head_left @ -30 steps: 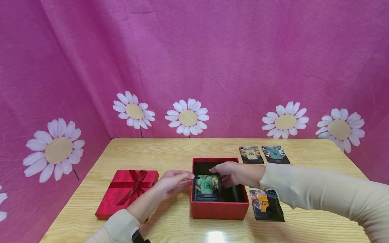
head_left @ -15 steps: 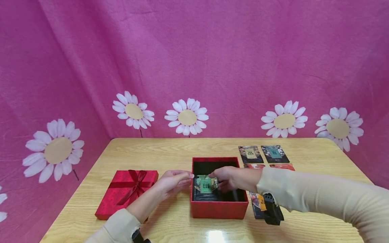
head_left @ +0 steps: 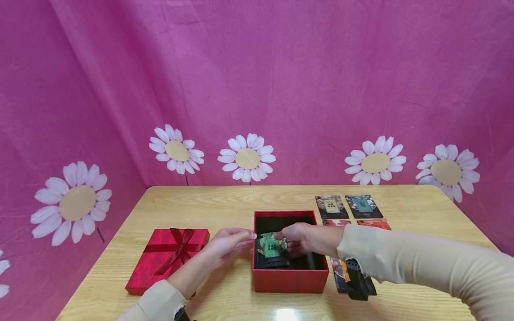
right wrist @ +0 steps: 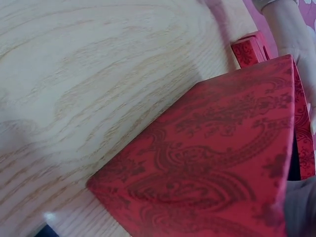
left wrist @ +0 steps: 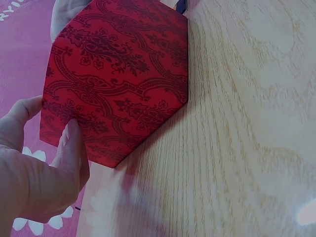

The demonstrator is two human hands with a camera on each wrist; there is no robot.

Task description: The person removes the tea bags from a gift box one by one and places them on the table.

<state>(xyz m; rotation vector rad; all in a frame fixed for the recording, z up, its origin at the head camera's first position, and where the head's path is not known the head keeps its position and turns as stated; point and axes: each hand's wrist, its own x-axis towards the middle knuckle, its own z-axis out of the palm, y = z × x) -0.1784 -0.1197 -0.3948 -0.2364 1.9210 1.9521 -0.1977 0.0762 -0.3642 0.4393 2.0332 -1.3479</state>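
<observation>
An open red gift box (head_left: pixel 289 281) with a black inside stands on the table. My left hand (head_left: pixel 226 244) holds its left wall, thumb at the rim and fingers against the patterned outside, as the left wrist view also shows (left wrist: pixel 54 173). Inside the box, at its left, is a black sachet (head_left: pixel 273 262) with a green label, slightly tilted. My right hand (head_left: pixel 301 238) reaches in over the right wall and pinches the sachet's right edge, thumb on the front. Its fingertips are partly hidden. In the right wrist view the box wall (right wrist: pixel 212 143) hides most of that hand.
The red lid (head_left: pixel 148 263) with a ribbon bow lies left of the box. Right of it lie black sachets with a beige label (head_left: pixel 331 207), a teal label (head_left: pixel 363 206) and an orange label (head_left: pixel 340 276), plus reddish ones (head_left: pixel 374 224) partly under the right sleeve.
My right hand has shifted slightly left inside the box and taken the sachet's edge. The sachet has moved a little left and tilted. My left hand stays at the box wall.
</observation>
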